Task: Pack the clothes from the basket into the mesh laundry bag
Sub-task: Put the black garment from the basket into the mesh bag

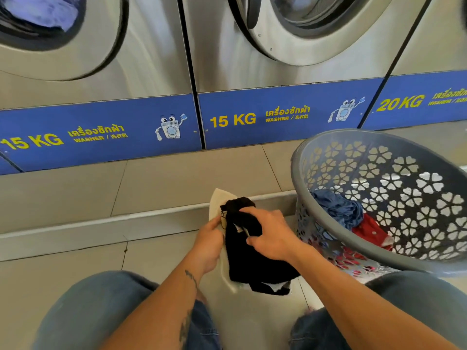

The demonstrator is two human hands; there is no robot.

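Clothes: black garment going into the cream mesh bag, between my knees
Hands: left hand pinching bag edge, right hand gripping the black garment
Left: blue and red pieces sit in basket, so maybe halfway

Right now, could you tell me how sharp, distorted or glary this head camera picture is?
Head view: wide-angle bending curves the washer panels; soft sheen on the steel fronts; the basket and the hands are fairly sharp, the knees at the bottom edge blurred.
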